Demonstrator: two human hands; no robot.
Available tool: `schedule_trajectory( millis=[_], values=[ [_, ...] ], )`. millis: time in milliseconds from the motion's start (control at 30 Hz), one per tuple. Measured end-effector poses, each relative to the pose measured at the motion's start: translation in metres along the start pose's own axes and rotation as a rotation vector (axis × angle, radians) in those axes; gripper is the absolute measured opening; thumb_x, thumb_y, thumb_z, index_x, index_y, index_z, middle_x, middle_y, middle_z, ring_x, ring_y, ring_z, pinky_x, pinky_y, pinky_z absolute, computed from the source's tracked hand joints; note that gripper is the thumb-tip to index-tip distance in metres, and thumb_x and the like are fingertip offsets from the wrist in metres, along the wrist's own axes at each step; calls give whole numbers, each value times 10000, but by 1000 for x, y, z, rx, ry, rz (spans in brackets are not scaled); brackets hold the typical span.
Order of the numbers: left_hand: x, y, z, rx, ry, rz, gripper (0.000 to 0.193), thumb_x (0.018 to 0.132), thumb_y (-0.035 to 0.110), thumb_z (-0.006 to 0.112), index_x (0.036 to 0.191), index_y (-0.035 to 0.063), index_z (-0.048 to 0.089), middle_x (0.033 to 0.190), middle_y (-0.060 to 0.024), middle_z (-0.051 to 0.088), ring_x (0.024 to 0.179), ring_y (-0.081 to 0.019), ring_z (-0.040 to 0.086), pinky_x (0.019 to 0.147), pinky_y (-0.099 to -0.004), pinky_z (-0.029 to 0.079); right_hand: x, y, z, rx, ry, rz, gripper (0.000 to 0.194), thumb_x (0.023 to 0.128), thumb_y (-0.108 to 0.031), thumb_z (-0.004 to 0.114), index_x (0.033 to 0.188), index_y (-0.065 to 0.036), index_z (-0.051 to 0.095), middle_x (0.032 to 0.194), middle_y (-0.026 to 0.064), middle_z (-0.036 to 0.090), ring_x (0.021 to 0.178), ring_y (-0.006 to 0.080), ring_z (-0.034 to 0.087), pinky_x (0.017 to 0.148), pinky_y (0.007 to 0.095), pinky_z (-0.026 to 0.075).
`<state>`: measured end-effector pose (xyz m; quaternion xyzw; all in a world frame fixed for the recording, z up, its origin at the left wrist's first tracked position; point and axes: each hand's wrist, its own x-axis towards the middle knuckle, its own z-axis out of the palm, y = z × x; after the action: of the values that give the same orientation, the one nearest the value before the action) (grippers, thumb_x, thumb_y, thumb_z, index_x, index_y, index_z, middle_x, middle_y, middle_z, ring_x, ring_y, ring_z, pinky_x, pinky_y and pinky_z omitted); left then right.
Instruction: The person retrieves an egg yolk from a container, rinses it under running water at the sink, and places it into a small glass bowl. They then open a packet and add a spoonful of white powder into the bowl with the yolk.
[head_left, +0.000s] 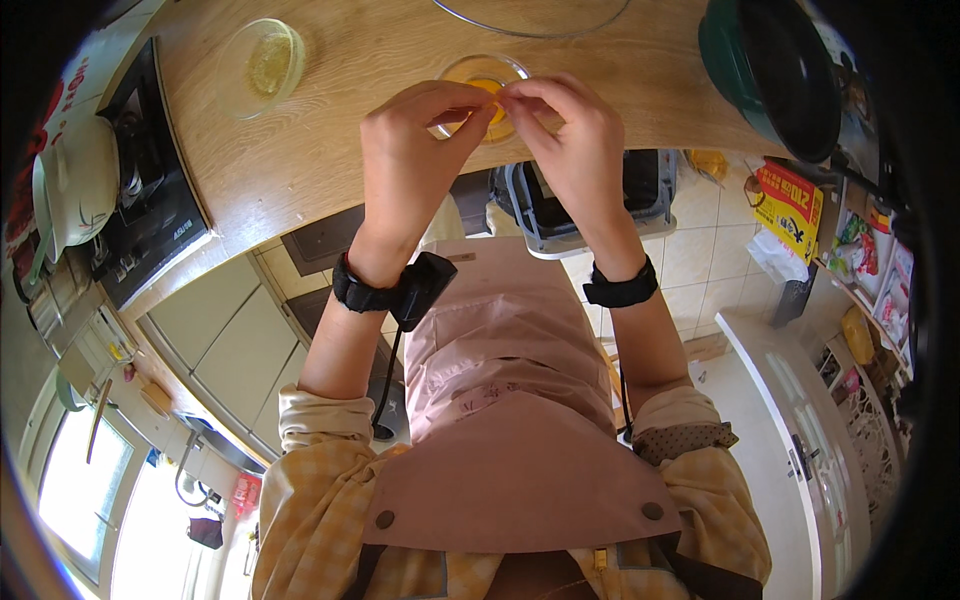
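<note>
My left hand (427, 120) and my right hand (559, 124) meet fingertip to fingertip over a clear glass bowl (517, 71). Thumb and forefinger of each are pinched together; whether a small thing is between them is hidden by the fingers. Orange-yellow egg yolk (491, 85) shows in the bowl beneath and behind the fingertips. To the left on the wooden counter stands a second glass bowl (294, 56), with a pale yellowish, bubbly liquid in it.
A black gas hob (142, 172) with a white lidded pot (86, 184) is at the left. At the right are a green bowl (724, 67) and a black pan (787, 82). A round glass lid's rim (525, 34) lies at the far edge. Below the counter stands a grey-rimmed bin (664, 214).
</note>
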<state>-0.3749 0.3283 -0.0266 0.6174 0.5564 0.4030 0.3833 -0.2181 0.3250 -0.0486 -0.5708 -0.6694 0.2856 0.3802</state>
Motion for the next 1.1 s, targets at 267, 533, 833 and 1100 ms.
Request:
schedule_trajectory(
  millis=[267,533,833,1100],
  values=[
    [0,-3,-4,253,37,93,132,722,51,751,851,76,751,871,-54,705,748,-174,592,650,-285,495,0,3,5,79,72,-16,102,769,-70,709,868,-51,692,823,69,663,730,242,652,633,312,508],
    [-1,-4,-6,250,39,74,121,718,60,754,838,77,749,791,-48,703,743,-176,584,647,-285,477,-2,5,4,41,52,-16,146,754,-112,737,891,-68,714,855,68,668,753,249,651,658,318,514],
    [-3,4,-4,239,22,3,101,725,72,747,824,57,734,752,-48,694,661,-160,574,604,-282,475,-4,-2,6,-133,44,-112,243,649,-164,799,867,-81,732,833,45,639,806,239,612,694,347,507],
    [-3,2,-2,238,44,81,95,731,69,742,824,61,728,821,-64,693,663,-164,599,598,-273,479,-5,1,14,-192,97,-175,171,650,-141,787,795,-78,725,799,31,629,794,234,592,724,370,473]
  ],
)
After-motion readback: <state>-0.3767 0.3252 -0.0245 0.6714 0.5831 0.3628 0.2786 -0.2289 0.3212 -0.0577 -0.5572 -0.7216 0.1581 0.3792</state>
